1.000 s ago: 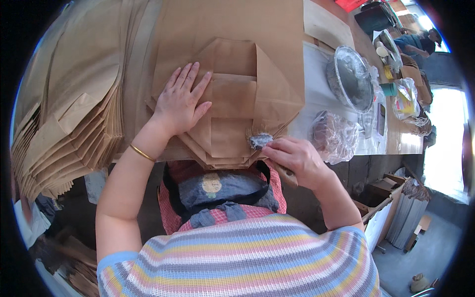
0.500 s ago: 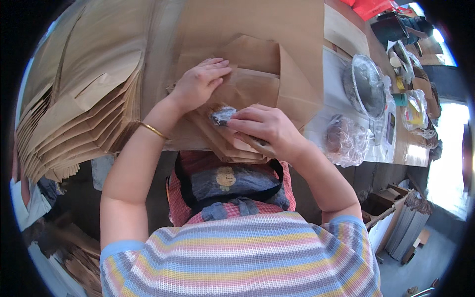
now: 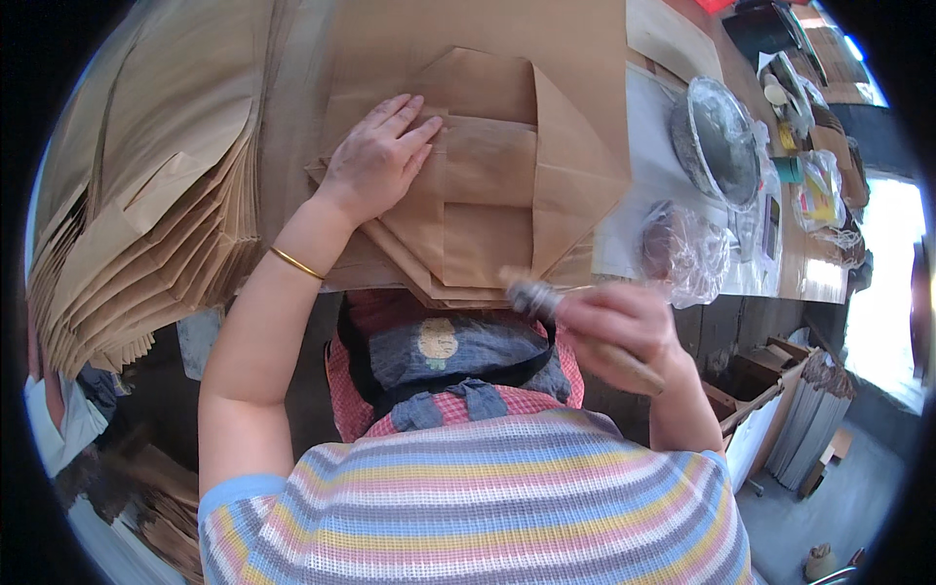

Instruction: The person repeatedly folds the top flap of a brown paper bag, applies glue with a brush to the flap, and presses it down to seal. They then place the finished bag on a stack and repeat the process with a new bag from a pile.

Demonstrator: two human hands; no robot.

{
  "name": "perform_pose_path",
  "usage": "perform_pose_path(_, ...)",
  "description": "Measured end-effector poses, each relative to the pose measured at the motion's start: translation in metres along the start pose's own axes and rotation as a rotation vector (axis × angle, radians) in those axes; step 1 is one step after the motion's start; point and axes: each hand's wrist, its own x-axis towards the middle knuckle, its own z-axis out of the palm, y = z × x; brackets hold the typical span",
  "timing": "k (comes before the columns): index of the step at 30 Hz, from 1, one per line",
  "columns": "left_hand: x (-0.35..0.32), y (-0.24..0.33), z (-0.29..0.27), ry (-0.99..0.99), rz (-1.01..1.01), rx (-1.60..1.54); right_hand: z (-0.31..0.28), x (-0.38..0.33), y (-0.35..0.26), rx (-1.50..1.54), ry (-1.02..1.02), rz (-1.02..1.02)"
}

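A brown paper bag (image 3: 487, 161) lies in front of me with its end folded out into a flat, angled shape, on top of more brown paper. My left hand (image 3: 382, 156) rests flat on the left part of this fold, fingers stretched out. In my right hand (image 3: 624, 331) is a paste brush (image 3: 533, 297) with a wooden handle; its bristle end points left, by the near edge of the bag. The hand and brush are somewhat smeared by motion.
At the left a thick stack of brown paper bags (image 3: 166, 195) fans out. To the right stand a round bowl (image 3: 717, 141) lined with something greyish and a crumpled clear plastic bag (image 3: 682, 252). Cartons (image 3: 760, 390) sit below the table's right side.
My right hand has drawn the brush back from the bag's fold, toward me and to the right. My left hand has shifted slightly left and stays on the paper.
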Motion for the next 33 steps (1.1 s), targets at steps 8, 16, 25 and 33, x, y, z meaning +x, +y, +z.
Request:
perform_pose_path(8,0.004,0.002,0.0,-0.015,0.002,-0.046,0.04,-0.001,0.013,0.099,-0.067,-0.047)
perform_pose_path(16,0.006,0.007,-0.009,-0.088,-0.037,-0.036,-0.051,0.057,0.072,0.401,0.473,0.321)
perform_pose_path(25,0.011,0.008,-0.012,-0.134,-0.041,-0.028,-0.036,0.136,0.162,0.331,0.375,0.572)
perform_pose_path(33,0.007,0.006,-0.011,0.053,-0.17,-0.262,-0.001,0.161,0.109,0.664,0.524,0.342)
